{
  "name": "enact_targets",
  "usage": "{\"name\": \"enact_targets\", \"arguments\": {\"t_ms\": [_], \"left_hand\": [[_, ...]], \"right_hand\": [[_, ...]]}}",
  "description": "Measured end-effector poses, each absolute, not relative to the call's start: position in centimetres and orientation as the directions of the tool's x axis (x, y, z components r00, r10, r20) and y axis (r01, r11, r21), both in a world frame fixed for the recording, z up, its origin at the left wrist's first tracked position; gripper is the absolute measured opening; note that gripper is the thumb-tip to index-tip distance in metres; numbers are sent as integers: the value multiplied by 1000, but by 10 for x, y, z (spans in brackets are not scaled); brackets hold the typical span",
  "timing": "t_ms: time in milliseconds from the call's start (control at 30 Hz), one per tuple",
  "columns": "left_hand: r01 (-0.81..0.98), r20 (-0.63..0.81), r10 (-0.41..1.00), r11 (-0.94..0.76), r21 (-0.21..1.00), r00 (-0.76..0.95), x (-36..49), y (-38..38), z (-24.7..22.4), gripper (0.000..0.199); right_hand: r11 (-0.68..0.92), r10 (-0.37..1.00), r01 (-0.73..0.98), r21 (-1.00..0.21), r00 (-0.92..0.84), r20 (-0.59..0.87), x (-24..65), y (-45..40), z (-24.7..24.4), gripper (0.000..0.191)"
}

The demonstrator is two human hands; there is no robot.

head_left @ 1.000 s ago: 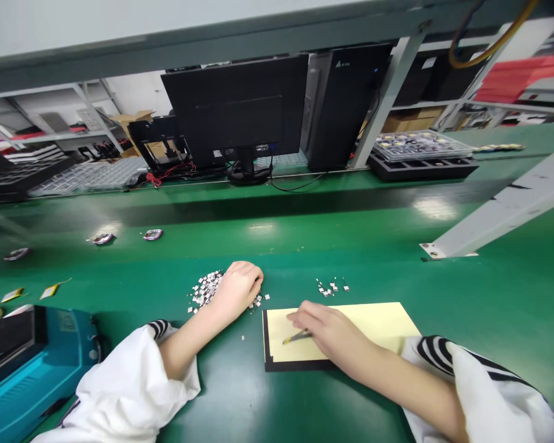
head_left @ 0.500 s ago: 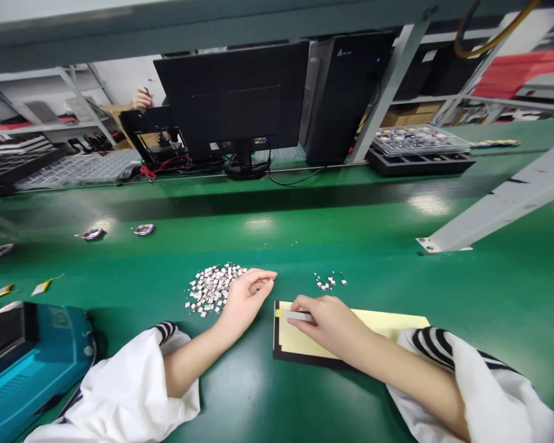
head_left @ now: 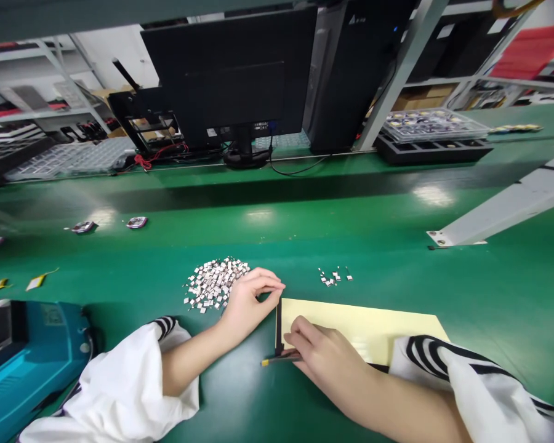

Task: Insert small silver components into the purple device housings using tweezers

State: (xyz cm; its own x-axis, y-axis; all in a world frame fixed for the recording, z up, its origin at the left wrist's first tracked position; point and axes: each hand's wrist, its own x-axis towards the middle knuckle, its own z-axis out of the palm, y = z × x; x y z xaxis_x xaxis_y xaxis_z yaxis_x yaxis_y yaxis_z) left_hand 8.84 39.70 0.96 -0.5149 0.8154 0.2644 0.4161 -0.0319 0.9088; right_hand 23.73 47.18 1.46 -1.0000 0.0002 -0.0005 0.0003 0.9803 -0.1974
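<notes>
A pale yellow board point(head_left: 373, 319), edged in black along its left and near sides, lies flat on the green bench point(head_left: 231, 400) in front of me. My right hand point(head_left: 321, 354) is over its near left part, fingers curled tight around a slim dark tool point(head_left: 281, 359); the tool's yellow end pokes past the board's near left corner, above bare bench. My left hand point(head_left: 255, 298) is at the far left corner, thumb and fingertips drawn together. I can't tell whether they pinch a small piece.

The step in hand seems to be fine two-handed work at the board's left edge. The next move, I judge, calls for a light, steady touch and a wrist kept clear of the loose parts.

Just beyond my left hand is a heap of tiny white square parts point(head_left: 215, 283); a small scattered group of parts point(head_left: 335, 278) lies past the board's far edge.

Farther left sits a teal machine point(head_left: 50, 351) with a label point(head_left: 53, 315) I can't read. Ahead stand a black monitor point(head_left: 231, 80), seen from behind, and a black computer tower point(head_left: 351, 80) bearing a triangular logo; the characters beside it are too small to read.
</notes>
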Motion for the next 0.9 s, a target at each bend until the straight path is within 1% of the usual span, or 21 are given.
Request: {"name": "enact_targets", "arguments": {"t_ms": [100, 200, 267, 333, 433, 500, 567, 633, 700, 733, 800, 900], "left_hand": [[355, 216, 832, -25, 935, -511, 93, 396, 9, 11], [308, 163, 846, 2, 952, -509, 95, 396, 8, 8], [282, 139, 850, 13, 959, -509, 95, 396, 6, 6], [288, 141, 854, 10, 958, -501, 94, 397, 4, 6], [335, 180, 843, 0, 942, -507, 90, 398, 1, 6], [345, 198, 826, -5, 939, -528, 88, 398, 1, 7], [340, 212, 812, -18, 940, -544, 87, 398, 2, 7], [346, 244, 802, -50, 937, -545, 88, 397, 3, 7], [371, 297, 790, -96, 924, -537, 89, 396, 4, 8], [389, 326, 782, -117, 914, -531, 90, 395, 5, 10], [431, 376, 769, -146, 891, -518, 92, 394, 5, 14], [473, 416, 768, -168, 865, -487, 92, 393, 5, 17]], "right_hand": [[983, -40, -54, -176, -996, 80, 238, 468, 9, 7], [982, -41, -57, -182, -995, 89, 238, 467, 7, 10], [970, -36, -44, -239, -999, 38, 237, 468, 8, 10], [937, -6, 3, -350, -1000, -25, 236, 471, 11, 10], [826, 74, 112, -552, -993, -91, 233, 476, 17, 15], [769, 115, 154, -620, -988, -102, 231, 479, 20, 15], [708, 162, 159, -688, -985, -61, 228, 484, 23, 12], [551, 285, 159, -819, -958, 6, 224, 490, 24, 6], [332, 445, 143, -932, -895, 21, 219, 498, 22, 11], [246, 498, 137, -959, -867, 4, 216, 502, 21, 15], [164, 529, 151, -975, -847, -42, 212, 508, 17, 19], [138, 465, 160, -977, -882, -79, 210, 509, 15, 19]]}}
